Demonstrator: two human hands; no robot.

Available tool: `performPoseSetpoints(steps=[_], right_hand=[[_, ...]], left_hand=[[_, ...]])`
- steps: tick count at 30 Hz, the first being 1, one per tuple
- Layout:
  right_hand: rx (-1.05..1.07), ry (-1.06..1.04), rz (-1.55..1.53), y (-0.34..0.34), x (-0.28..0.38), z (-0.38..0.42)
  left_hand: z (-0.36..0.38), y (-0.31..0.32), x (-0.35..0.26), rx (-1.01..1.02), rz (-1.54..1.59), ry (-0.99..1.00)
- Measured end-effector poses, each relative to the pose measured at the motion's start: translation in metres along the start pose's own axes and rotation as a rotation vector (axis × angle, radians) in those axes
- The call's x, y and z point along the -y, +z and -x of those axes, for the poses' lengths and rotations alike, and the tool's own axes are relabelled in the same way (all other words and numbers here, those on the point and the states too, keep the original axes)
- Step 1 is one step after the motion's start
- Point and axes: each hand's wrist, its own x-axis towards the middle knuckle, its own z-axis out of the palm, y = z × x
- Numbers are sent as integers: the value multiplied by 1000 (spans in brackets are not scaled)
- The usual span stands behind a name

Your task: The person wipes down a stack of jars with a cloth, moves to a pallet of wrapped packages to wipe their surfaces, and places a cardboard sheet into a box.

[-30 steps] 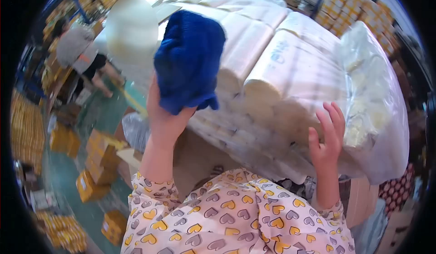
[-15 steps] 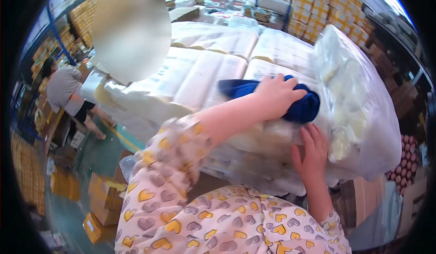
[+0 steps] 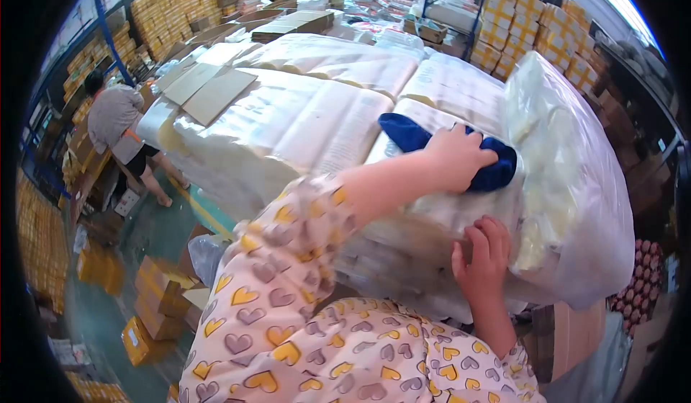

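Note:
A dark blue, velvety fabric item [image 3: 497, 167] lies bunched on the white plastic-wrapped packs [image 3: 317, 118]. My left hand [image 3: 461, 159] reaches across from the left with its fingers curled over the fabric. One rounded end of the fabric sticks out to the left, beyond my wrist. My right hand [image 3: 484, 253] is just below, at the near edge of the packs. Its fingers are apart and slightly bent, and nothing shows in them.
Clear plastic film [image 3: 568, 180] bulges on the right of the stack. Flat cardboard pieces [image 3: 216, 95] rest at its left corner. A person [image 3: 119, 122] bends over at the far left. Taped cartons [image 3: 155, 288] sit on the green floor; stacked boxes [image 3: 504, 14] stand behind.
The view has shifted, uncovering the cardboard pieces. The blue fabric is still under my left hand, its left end now more rounded. My right hand's fingers have bent and pulled back slightly towards me.

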Motion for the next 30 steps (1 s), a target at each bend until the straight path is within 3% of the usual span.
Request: performPoseSetpoints(steps=[4, 9, 11, 13, 15, 20, 22, 26, 27, 30], right_hand=[[-64, -4, -85, 1, -11, 13], [-72, -57, -164, -1, -13, 10], [-64, -53, -184, -1, -13, 8], [-37, -59, -150, -3, -11, 6], [-31, -53, -145, -3, -11, 7], [-39, -80, -129, 0, -11, 5], [-62, -41, -136, 3, -11, 5], [-39, -9, -106, -4, -8, 5], [-33, -27, -109, -5, -5, 4], [-167, -59, -260, -14, 4, -4]], left_hand=[[62, -9, -27, -169, 15, 97], [119, -39, -19, -227, 36, -18], [123, -44, -6, -345, 46, -103], [123, -40, 19, -327, -1, -294], [109, -29, 47, -239, -64, -622], [79, -27, 34, -236, -46, -479], [78, -23, 12, -314, -169, -194], [78, 7, -44, -482, 37, 78], [79, 12, -49, -574, 60, 104], [84, 4, -39, -596, 146, 102]])
